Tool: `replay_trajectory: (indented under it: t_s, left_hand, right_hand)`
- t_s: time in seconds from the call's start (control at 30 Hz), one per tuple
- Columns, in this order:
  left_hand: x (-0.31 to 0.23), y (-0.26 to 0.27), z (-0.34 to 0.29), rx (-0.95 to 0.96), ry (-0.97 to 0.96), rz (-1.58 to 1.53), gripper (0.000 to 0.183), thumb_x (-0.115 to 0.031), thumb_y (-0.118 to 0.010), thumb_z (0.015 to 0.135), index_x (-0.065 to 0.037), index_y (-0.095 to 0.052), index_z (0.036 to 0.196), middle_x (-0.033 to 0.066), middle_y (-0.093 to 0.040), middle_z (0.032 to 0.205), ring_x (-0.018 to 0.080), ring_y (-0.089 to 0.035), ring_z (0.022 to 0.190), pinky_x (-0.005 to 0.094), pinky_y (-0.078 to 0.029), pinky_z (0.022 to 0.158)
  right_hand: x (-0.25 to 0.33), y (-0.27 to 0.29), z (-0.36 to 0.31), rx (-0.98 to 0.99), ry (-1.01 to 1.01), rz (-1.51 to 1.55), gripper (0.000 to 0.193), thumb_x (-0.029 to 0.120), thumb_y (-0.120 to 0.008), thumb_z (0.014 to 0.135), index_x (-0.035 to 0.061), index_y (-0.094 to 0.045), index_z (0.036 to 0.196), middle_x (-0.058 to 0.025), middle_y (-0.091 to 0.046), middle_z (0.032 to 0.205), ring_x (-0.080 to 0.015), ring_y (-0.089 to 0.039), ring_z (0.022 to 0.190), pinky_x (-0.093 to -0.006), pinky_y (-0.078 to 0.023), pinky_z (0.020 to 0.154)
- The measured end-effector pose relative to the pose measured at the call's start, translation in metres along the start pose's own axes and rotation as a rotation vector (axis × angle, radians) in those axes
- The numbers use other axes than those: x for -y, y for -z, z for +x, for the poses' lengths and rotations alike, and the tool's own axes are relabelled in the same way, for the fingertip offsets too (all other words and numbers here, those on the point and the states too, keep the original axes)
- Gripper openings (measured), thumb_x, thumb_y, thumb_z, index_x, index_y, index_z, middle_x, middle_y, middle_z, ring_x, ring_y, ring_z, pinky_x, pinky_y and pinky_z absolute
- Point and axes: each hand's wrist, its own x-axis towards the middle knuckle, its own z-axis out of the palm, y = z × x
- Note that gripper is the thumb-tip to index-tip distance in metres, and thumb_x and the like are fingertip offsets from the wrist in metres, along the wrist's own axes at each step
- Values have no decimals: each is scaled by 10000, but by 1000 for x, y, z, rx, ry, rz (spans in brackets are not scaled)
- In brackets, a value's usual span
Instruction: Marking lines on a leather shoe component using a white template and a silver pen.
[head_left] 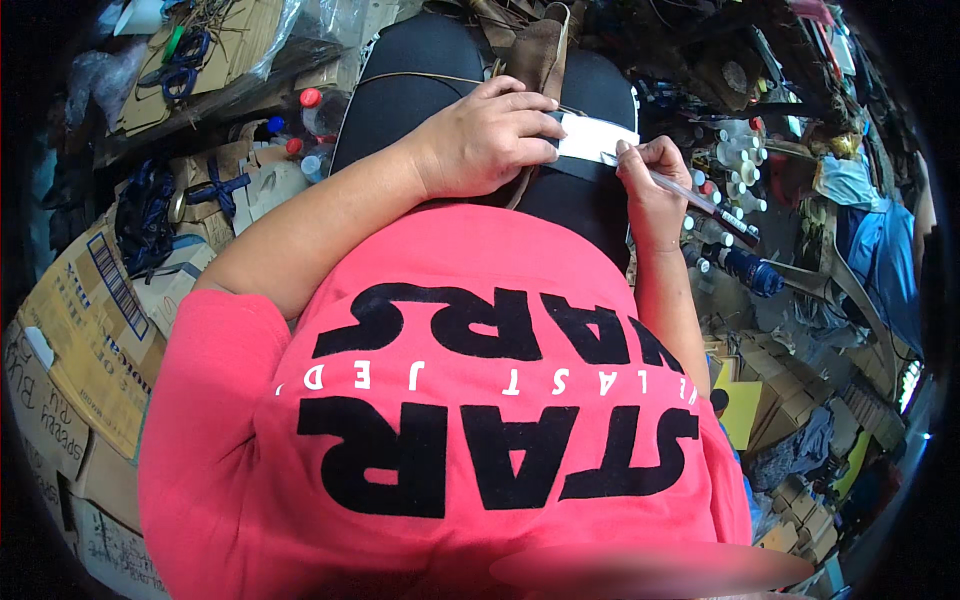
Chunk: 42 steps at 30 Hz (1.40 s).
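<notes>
On my dark-clad lap lies a white strip (597, 138) that looks like paper or card, with a dark band along its edge. My left hand (490, 140) has its fingers curled over the strip's left end, gripping it there; the fingertips are partly hidden. At the strip's right end, my right hand (655, 185) pinches a clear-barrelled pen (708, 207), its tip on or very near the white surface. Between my thighs, beyond the left hand, stands a brown leather piece (540, 58). A thin cord (425, 75) runs across my left thigh.
Several capped plastic bottles (735, 165) cluster to the right, and a few more bottles (320, 115) stand left of my leg. Cardboard boxes (85, 320) lie at the left. Blue-handled scissors (183, 68) rest on cardboard at the far left. Blue cloth (885, 260) hangs at the right.
</notes>
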Motion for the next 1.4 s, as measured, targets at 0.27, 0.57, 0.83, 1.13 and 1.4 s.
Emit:
replay_trajectory:
  t_s: [0.27,0.57,0.83,1.13,1.4]
  left_hand:
    - [0,1,0,3,-1,-5,227,-71,-720,753,-134,-698,971,21,-656,1134,236,-565,1200,455,-413,1025]
    - [-1,2,1,10,9,-14,240,-63,-722,748,-130,-696,977,21,-655,1139,239,-563,1205,459,-416,1022]
    - [-2,1,0,8,13,-14,228,-59,-700,756,-125,-699,974,20,-648,1179,239,-550,1224,461,-398,1038]
    - [-5,2,2,71,-16,60,220,-64,-664,779,-133,-684,987,-12,-635,1226,226,-511,1273,470,-371,1061]
    - [-4,0,1,51,-17,55,196,-70,-669,782,-133,-682,968,-15,-641,1207,223,-516,1268,477,-370,1060]
  right_hand:
    - [-1,0,0,6,0,-26,261,48,-695,867,59,-492,703,21,-552,686,-26,-478,615,-191,-384,550]
    - [3,1,0,-18,-39,11,265,26,-686,867,59,-484,700,19,-542,676,-26,-469,598,-191,-378,538]
    - [3,2,1,-9,-34,26,265,23,-683,867,62,-484,696,14,-538,669,-33,-473,593,-196,-384,541]
    - [2,3,2,0,-28,4,260,31,-685,866,60,-491,695,16,-540,670,-35,-474,596,-198,-383,546]
    - [2,1,1,-1,-34,19,263,32,-685,863,60,-485,694,29,-529,671,-24,-459,597,-198,-365,535]
